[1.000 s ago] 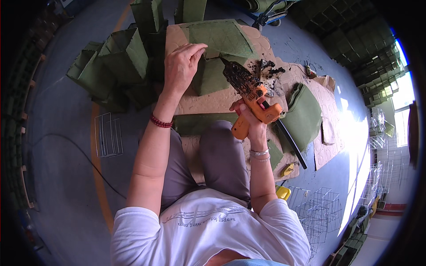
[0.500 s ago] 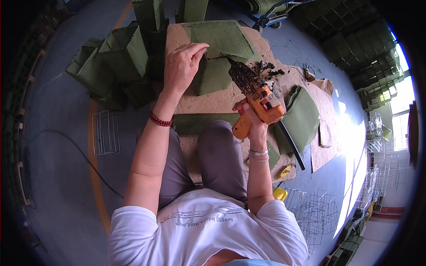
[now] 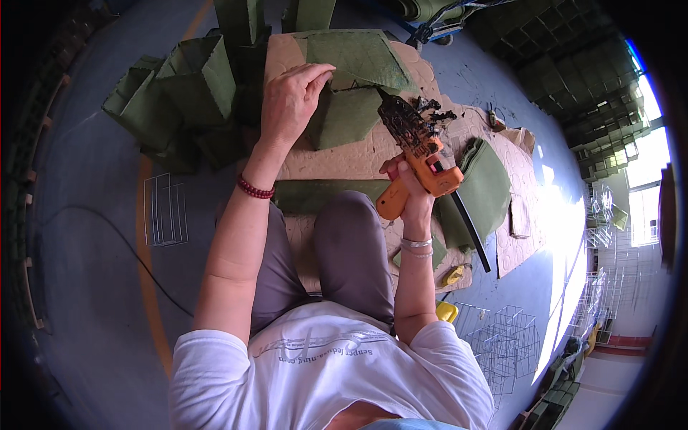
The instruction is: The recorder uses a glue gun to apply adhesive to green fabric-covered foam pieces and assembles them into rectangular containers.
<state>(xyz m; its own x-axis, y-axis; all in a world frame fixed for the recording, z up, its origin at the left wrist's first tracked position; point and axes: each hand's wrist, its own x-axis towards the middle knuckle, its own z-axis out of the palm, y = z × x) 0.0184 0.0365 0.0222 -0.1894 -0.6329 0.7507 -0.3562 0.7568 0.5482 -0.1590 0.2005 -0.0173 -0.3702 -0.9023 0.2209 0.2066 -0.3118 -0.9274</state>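
Note:
In my right hand (image 3: 413, 192) is an orange glue gun (image 3: 448, 180), its front end caked with black glue and a black glue stick (image 3: 469, 223) poking out of its back. Its dark nozzle points at the edge of a green fabric piece (image 3: 347, 118) lying on brown cardboard. My left hand (image 3: 290, 104) is closed in a pinch at the left edge of a raised green mesh-like flap (image 3: 355, 56), just beyond that piece. Whether the two green parts are one piece I cannot tell.
Open green fabric boxes (image 3: 197, 82) stand at the left. Folded green fabric (image 3: 484, 190) lies to the right on the cardboard (image 3: 534, 236). Wire frames (image 3: 166, 211) rest on the floor at both sides. A dark cable (image 3: 136, 251) crosses the floor at left.
The glue gun's nozzle has shifted a little to the right along the green edge. My left hand keeps its pinch, nearly in place. The whole view has shifted slightly.

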